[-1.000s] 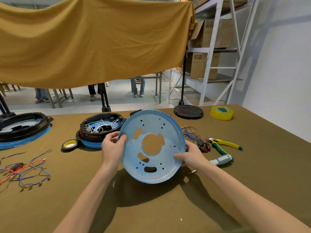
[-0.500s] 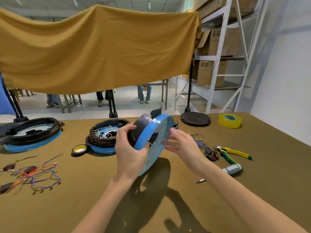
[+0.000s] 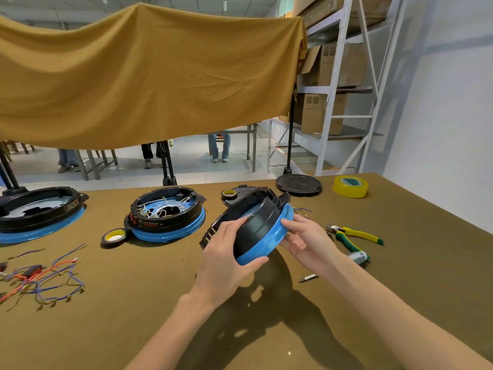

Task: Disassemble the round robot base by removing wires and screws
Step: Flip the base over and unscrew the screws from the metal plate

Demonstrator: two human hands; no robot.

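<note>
A round robot base point(image 3: 262, 228), black ring on a blue pan, is held tilted above the table with its black side up and toward the left. My left hand point(image 3: 226, 252) grips its near-left rim, thumb under the blue edge. My right hand point(image 3: 306, 240) supports the right blue rim with spread fingers. A second round base point(image 3: 166, 216) with white wires inside lies flat on the table to the left. Loose pulled wires point(image 3: 40, 279), red and blue, lie at the far left.
A larger black and blue base point(image 3: 40, 213) sits at the left edge. Yellow-green pliers point(image 3: 352, 235), a white-handled screwdriver point(image 3: 357, 256) and a bit point(image 3: 308, 277) lie right of my hands. Tape rolls point(image 3: 114, 236) point(image 3: 350, 186) and a black lid point(image 3: 298, 184) lie further back.
The base has been turned over: its blue underside faced me a second ago, then it stood on edge, and now the black ring side faces up-left. The camera view moved closer.
</note>
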